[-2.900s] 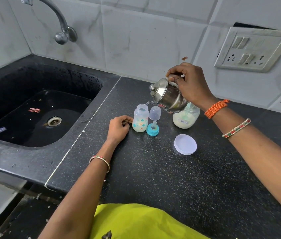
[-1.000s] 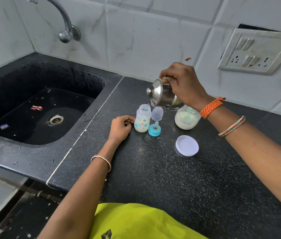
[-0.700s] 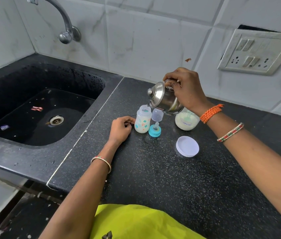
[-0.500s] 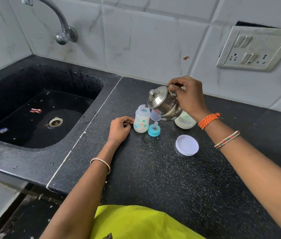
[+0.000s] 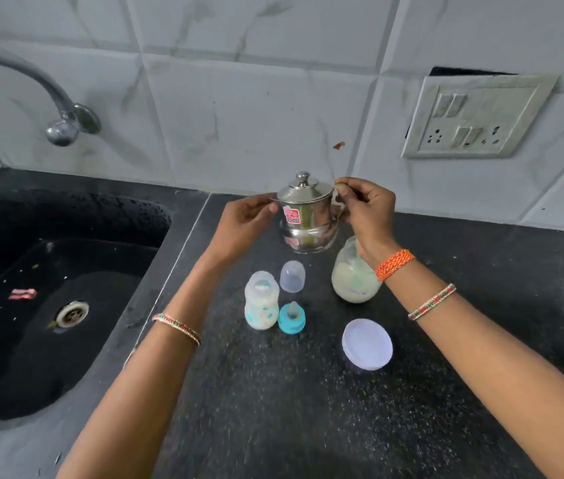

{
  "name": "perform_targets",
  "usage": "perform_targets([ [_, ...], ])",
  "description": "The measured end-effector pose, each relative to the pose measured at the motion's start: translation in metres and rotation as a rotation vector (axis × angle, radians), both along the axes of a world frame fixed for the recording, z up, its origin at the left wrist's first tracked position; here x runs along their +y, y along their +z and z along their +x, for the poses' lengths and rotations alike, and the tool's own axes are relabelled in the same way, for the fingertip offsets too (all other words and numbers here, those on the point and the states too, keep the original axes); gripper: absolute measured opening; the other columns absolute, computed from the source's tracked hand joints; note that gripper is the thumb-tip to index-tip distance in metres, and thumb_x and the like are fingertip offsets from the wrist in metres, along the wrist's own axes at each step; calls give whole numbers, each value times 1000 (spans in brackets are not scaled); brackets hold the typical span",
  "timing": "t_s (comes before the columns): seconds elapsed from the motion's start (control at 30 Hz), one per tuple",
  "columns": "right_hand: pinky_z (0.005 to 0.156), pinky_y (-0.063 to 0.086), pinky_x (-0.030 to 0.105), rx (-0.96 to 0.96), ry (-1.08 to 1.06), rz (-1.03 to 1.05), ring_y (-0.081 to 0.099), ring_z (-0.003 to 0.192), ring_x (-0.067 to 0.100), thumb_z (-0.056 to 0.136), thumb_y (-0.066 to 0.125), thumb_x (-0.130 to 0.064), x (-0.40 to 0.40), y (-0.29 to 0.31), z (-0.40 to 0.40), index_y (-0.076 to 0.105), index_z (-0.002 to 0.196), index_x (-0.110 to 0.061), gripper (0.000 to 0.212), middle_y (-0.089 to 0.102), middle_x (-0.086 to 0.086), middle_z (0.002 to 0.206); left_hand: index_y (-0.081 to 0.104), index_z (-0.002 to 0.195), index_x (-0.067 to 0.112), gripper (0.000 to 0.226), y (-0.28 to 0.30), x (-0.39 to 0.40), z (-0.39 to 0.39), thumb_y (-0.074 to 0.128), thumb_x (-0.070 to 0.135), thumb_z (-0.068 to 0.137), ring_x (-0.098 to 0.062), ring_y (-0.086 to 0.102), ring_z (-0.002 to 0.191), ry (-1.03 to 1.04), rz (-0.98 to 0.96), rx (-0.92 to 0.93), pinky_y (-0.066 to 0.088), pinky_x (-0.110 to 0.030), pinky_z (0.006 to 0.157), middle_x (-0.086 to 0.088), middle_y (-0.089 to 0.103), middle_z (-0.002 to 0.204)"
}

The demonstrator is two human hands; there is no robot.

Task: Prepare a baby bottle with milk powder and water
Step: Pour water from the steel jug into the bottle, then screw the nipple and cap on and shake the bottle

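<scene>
The shiny steel jug point(image 5: 308, 216) stands upright on the black tabletop point(image 5: 308, 409). The right hand point(image 5: 367, 209) pinches its handle; the left hand point(image 5: 242, 223) touches it, fingers straight. The small clear baby bottle point(image 5: 261, 302) looks filled but needs its blue teat cap point(image 5: 291, 319).

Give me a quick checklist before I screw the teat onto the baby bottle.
1. Steel pot upright at the back of the counter: ok.
2. Right hand off the pot handle: not ok, it pinches it.
3. Left hand free: not ok, fingertips touch the pot.
4. Baby bottle upright, mouth open: ok.
5. Blue teat ring beside the bottle: ok.
6. Water level in the bottle: cannot tell.
</scene>
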State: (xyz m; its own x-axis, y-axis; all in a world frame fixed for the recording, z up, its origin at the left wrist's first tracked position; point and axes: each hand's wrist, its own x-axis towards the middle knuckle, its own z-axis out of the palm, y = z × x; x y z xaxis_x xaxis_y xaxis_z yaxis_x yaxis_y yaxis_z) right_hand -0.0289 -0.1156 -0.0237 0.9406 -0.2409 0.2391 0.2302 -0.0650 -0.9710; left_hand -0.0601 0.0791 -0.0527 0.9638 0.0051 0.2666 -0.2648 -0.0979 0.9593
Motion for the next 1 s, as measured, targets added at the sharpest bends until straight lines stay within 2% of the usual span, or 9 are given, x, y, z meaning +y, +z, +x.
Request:
perform_targets([
  [0.1, 77, 55, 23, 56, 4, -39, 62, 81, 9, 86, 64, 0, 6, -1, 39, 70, 101, -3, 17, 69, 8, 93, 59, 117, 5, 26, -2, -8, 45, 54, 1, 92, -7, 63, 84, 8, -103, 42, 51, -26, 85, -5, 68, 99],
  [0.17, 79, 54, 24, 121, 43, -159, 62, 87, 12, 85, 65, -1, 5, -3, 66, 70, 100, -2, 16, 69, 9, 95, 58, 119, -2, 29, -12, -4, 72, 55, -1, 91, -6, 62, 80, 45, -128, 87, 52, -24, 81, 0, 69, 89],
  [0.23, 76, 57, 30, 238, 121, -224, 63, 90, 16, 85, 66, -2, 1, -8, 93, 71, 96, -3, 12, 67, 4, 87, 59, 119, -1, 29, -24, -1, 100, 56, -3, 89, 0, 63, 75, 68, -109, 107, 53, -19, 76, -3, 70, 89],
  [0.33, 80, 58, 33, 318, 166, -306, 64, 90, 20, 82, 68, 0, -5, -20, 123, 71, 91, -1, 10, 65, 2, 78, 58, 118, 8, 31, -39, -1, 130, 57, -3, 89, 1, 65, 77, 81, -89, 112, 53, -17, 77, -11, 66, 105],
  [0.53, 85, 57, 36, 384, 125, -485, 66, 94, 23, 78, 72, 3, -2, -39, 156, 71, 97, 1, 19, 70, 17, 99, 60, 116, 6, 27, -71, -4, 162, 59, 3, 89, -2, 68, 77, 79, -149, 187, 55, -17, 72, -12, 66, 104],
  [0.7, 86, 57, 36, 461, 115, -503, 64, 100, 25, 80, 70, 2, 1, -40, 164, 70, 97, 2, 17, 68, 17, 104, 62, 114, 1, 24, -81, -5, 174, 59, 5, 90, -13, 70, 88, 68, -205, 255, 56, -20, 74, -15, 68, 105],
  [0.8, 87, 52, 28, 501, 180, -683, 59, 102, 21, 83, 67, -3, 2, -28, 161, 67, 105, 0, 21, 64, 14, 113, 52, 128, 0, 39, -76, -3, 173, 59, 12, 91, -26, 63, 110, 52, -156, 314, 53, -32, 91, -17, 64, 116],
  [0.9, 89, 40, 24, 373, 150, -828, 50, 115, 22, 84, 61, -4, 5, -9, 144, 58, 118, -5, 35, 54, 13, 127, 41, 139, 10, 53, -61, -1, 155, 60, 22, 91, -24, 52, 123, 74, -43, 271, 47, -42, 101, -18, 50, 137],
  [1.0, 92, 39, 23, 114, 89, -763, 50, 119, 24, 84, 57, -3, 10, 6, 106, 60, 116, -10, 33, 54, 11, 129, 33, 143, 15, 61, -46, 1, 119, 60, 30, 90, -22, 50, 123, 133, 3, 155, 46, -36, 100, -14, 47, 139],
])
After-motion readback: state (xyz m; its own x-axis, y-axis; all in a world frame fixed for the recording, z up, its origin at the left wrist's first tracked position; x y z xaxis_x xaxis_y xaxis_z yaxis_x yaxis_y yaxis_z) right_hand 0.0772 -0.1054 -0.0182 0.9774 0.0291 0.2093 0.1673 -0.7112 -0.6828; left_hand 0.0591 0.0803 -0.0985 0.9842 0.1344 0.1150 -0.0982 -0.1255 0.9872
